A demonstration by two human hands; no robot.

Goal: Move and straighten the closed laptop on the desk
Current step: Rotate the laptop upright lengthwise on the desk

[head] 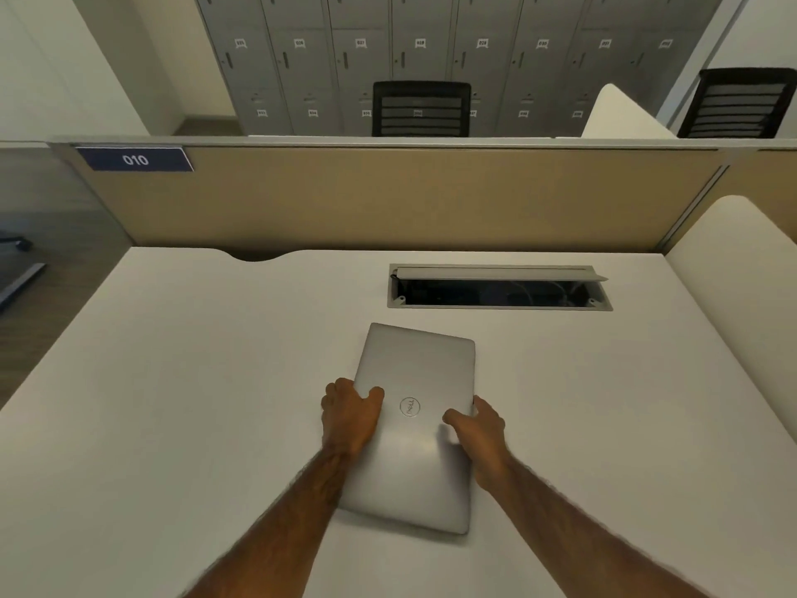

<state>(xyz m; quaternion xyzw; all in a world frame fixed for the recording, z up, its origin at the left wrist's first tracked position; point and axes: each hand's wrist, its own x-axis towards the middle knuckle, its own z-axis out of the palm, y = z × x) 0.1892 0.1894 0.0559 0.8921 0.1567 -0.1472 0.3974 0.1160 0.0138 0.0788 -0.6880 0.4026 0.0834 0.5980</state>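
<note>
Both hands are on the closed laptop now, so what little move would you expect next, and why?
Probably a small clockwise twist. The closed laptop lies flat on the desk, short end pointing away, its far end leaning slightly left against the line of the open cable tray. The left hand and right hand grip its two long edges, well placed to turn it square.
</note>
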